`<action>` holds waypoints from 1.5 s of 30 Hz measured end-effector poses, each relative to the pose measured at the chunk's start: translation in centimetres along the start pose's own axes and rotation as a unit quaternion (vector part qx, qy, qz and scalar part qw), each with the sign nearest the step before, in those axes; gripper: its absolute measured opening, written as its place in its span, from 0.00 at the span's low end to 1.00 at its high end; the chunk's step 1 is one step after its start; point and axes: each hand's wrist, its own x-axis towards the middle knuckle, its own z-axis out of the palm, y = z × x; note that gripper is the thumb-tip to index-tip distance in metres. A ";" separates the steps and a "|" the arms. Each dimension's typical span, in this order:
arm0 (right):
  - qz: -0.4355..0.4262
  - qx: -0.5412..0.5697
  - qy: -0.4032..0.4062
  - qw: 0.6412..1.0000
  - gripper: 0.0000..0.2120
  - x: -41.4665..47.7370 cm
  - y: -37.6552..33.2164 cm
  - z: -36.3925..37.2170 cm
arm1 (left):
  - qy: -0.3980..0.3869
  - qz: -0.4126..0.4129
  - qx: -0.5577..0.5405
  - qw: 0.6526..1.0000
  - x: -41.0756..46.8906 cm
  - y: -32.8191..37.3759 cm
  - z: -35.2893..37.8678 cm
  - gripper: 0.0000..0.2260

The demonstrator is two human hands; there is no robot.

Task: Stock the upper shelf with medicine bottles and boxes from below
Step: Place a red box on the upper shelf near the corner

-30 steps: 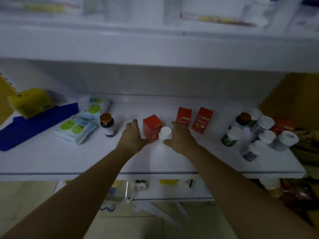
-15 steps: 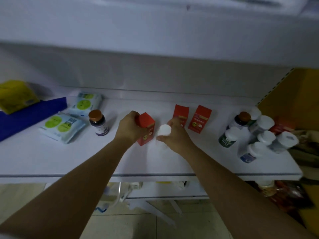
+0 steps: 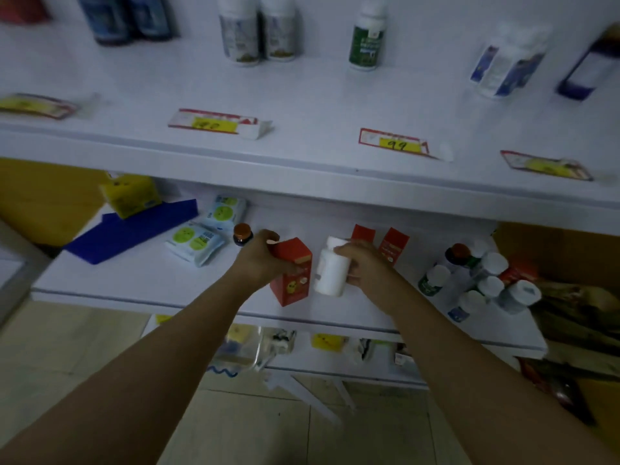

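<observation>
My left hand (image 3: 260, 260) grips a red medicine box (image 3: 292, 273) and holds it tilted above the lower shelf (image 3: 134, 283). My right hand (image 3: 365, 266) grips a white bottle (image 3: 330, 268) right beside the box, also lifted off the shelf. Two more red boxes (image 3: 394, 245) stand behind my right hand. A brown-capped dark bottle (image 3: 242, 233) stands left of my left hand. A cluster of white-capped bottles (image 3: 483, 283) sits at the right end. The upper shelf (image 3: 318, 102) carries several bottles (image 3: 258, 31) along its back.
Price tags (image 3: 214, 124) lie along the upper shelf's front edge. On the lower shelf's left lie a blue tray (image 3: 131, 229), a yellow pack (image 3: 129, 196) and pale blue wipe packs (image 3: 198, 241). A yellow-brown panel (image 3: 570, 256) closes the right side.
Both hands closed on the red box and the white bottle and lifted them off the lower shelf. The view tilted up, bringing the upper shelf into sight.
</observation>
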 end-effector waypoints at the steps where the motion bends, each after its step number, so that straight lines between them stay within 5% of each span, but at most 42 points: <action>1: 0.005 0.041 -0.009 0.999 0.06 -1.0 -0.3 0.5 | 0.007 0.005 -0.021 1.000 -1.0 -0.1 -0.6 0.31; 6: -0.014 0.193 -0.082 0.978 0.11 -7.0 -1.8 2.7 | -0.004 0.013 -0.165 0.986 -6.4 -0.1 -4.0 0.21; 11: -0.108 0.149 -0.068 0.980 0.06 -13.9 -3.6 5.6 | -0.073 0.060 -0.266 0.959 -13.0 0.8 -7.4 0.19; 16: -0.164 0.150 -0.074 0.972 0.13 -20.4 -5.6 7.8 | -0.120 0.108 -0.316 0.935 -19.4 2.6 -10.6 0.22; 30: -0.290 0.149 -0.059 0.943 0.14 -33.6 -12.0 9.5 | -0.107 0.253 -0.287 0.918 -28.5 11.4 -14.1 0.26; 45: -0.367 0.133 0.038 0.920 0.11 -39.8 -15.6 -1.3 | -0.174 0.313 -0.294 0.886 -31.1 21.2 -6.4 0.28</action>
